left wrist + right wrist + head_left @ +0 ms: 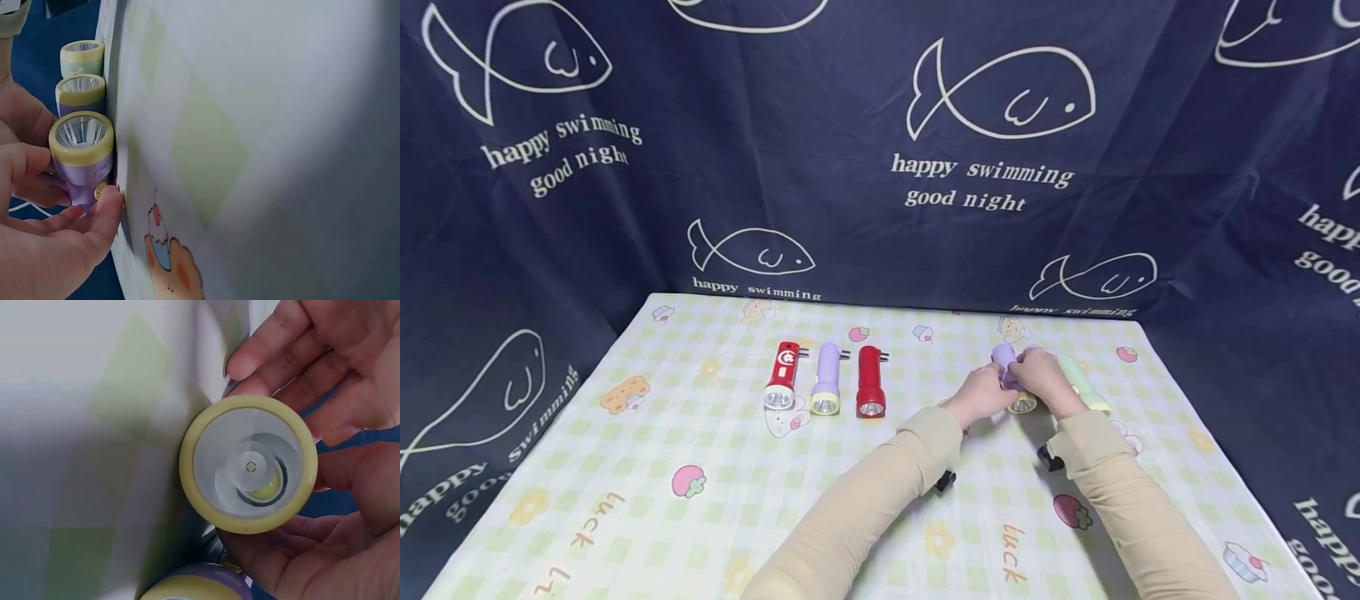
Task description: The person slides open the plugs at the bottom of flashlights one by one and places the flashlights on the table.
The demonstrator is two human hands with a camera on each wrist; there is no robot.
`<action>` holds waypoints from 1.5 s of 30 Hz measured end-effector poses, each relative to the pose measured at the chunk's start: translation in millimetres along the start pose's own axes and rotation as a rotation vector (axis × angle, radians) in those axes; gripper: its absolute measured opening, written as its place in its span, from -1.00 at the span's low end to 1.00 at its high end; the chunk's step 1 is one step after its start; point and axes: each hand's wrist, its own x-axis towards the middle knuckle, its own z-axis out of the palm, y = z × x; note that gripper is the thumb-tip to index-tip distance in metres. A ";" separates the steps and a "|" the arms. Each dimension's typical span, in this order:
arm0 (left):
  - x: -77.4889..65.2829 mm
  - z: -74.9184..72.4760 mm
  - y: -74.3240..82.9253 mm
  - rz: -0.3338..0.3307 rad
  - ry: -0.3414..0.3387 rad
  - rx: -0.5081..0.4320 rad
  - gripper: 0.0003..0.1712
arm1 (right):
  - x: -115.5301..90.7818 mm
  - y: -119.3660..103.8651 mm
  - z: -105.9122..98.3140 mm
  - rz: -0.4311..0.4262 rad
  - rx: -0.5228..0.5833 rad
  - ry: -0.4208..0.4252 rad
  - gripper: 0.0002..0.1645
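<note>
A purple flashlight with a yellow head (1003, 355) lies on the right part of the table, lens toward me. My left hand (983, 393) holds it from the left, thumb and fingers about its body in the left wrist view. From the right, my right hand (1042, 377) grips the same purple flashlight, covering part of it. The right wrist view shows its round yellow rim (250, 527) between both hands. Just right of it lies a second purple flashlight (81, 100), mostly hidden by my right hand in the head view. A mint-green flashlight (1078, 380) lies beyond that one.
Left of centre lie a red-and-white flashlight (784, 375), another purple flashlight (828, 375) and a red flashlight (870, 379), side by side with plug prongs sticking out. A checked cloth (647, 458) covers the table. A dark blue curtain (850, 150) hangs behind.
</note>
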 end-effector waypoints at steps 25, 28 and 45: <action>-10.6 -22.4 13.9 -0.138 0.203 -0.336 -0.53 | -16.6 -18.1 -21.4 0.048 0.204 0.023 -0.47; -10.8 -24.2 12.6 -0.149 0.217 -0.342 -0.53 | -18.2 -19.5 -22.6 0.039 0.208 0.035 -0.47; -20.1 -41.5 10.0 -0.247 0.254 -0.512 -0.56 | -31.6 -36.2 -26.8 0.023 0.549 -0.007 -0.44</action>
